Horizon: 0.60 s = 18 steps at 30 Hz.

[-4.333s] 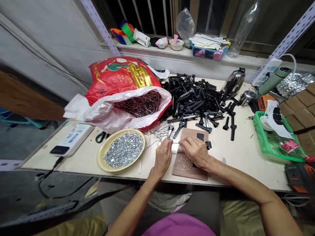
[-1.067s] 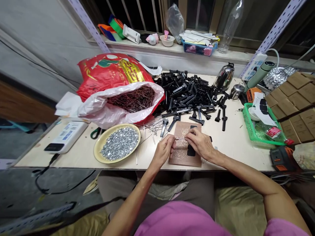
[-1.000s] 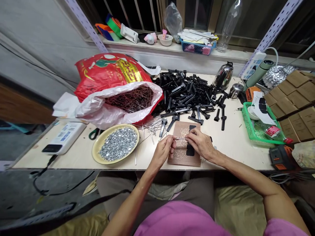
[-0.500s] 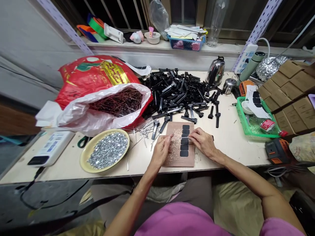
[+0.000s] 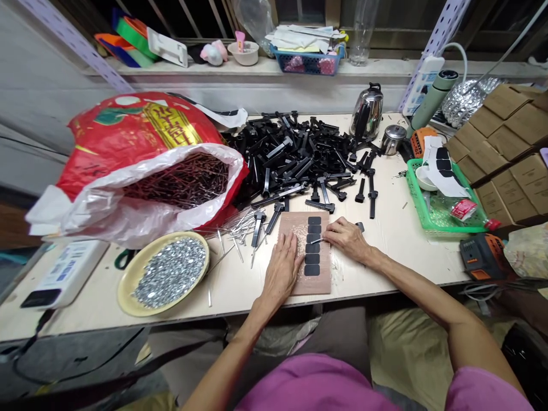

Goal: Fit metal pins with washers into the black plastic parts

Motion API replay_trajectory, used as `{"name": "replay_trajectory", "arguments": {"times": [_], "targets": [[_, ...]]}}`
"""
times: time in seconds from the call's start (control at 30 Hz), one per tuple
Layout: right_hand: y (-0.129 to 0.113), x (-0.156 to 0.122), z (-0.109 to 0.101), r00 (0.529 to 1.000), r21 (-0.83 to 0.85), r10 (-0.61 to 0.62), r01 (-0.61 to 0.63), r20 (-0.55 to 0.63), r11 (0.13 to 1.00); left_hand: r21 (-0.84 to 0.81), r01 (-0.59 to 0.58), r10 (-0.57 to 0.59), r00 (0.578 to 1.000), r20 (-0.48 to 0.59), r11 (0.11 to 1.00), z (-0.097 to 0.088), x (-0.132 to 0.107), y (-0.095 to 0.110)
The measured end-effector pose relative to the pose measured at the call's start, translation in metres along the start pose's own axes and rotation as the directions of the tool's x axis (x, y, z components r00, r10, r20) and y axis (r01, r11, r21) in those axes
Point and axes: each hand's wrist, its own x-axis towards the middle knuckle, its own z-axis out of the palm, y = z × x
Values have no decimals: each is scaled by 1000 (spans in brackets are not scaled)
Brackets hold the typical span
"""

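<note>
My left hand (image 5: 282, 267) lies flat with its fingers stretched over the left part of a small wooden board (image 5: 317, 285). A column of rounded black pads (image 5: 312, 258) runs down the board, and pale specks (image 5: 298, 228) dot the wood left of it. My right hand (image 5: 347, 240) pinches a thin metal rod (image 5: 317, 241) at the board's right edge. The rod's free end points left, over the middle pads. Whether its tip touches a pad I cannot tell. Beyond the board lie black T-shaped plastic parts (image 5: 279, 149) in a heap.
On the left, a yellow bowl (image 5: 122, 285) holds small silvery pieces, beside loose thin rods (image 5: 240, 225). Behind it a red bag (image 5: 128, 123) lies open, full of dark thin rods. A green basket (image 5: 445, 227), a power tool battery (image 5: 482, 257) and cardboard boxes (image 5: 509, 145) stand right.
My left hand has gone from closed fingers at the board's edge to lying flat on it. The rod in my right hand has tilted. The whole view has shifted somewhat.
</note>
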Motion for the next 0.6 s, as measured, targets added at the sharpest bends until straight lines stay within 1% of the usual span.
{"name": "replay_trajectory", "arguments": {"times": [0.07,0.1,0.23,0.27,0.37,0.43,0.6], "targets": [[0,-1,0,1000,-17,21,-21,-1,1000,10,13,-13,1000,-7,1000,-1,-1,1],[-1,-2,-1,1000,-23,11,-10,3,1000,9,18,-18,1000,-11,1000,-1,-1,1],[-5,-5,-2,995,-17,-93,93,24,995,-12,33,-33,999,-3,999,-1,-1,1],[-6,-6,-2,996,-15,-90,90,13,996,-16,39,-39,999,-2,999,0,-1,1],[-9,-5,-1,999,-22,-28,27,-29,999,-19,42,-43,999,-8,999,0,-1,0],[-10,-5,0,1000,-34,-5,4,-30,999,-17,34,-34,999,-13,999,0,-1,0],[-12,-9,1,998,-29,-64,64,4,998,-24,31,-31,999,-14,999,0,-1,0]]}}
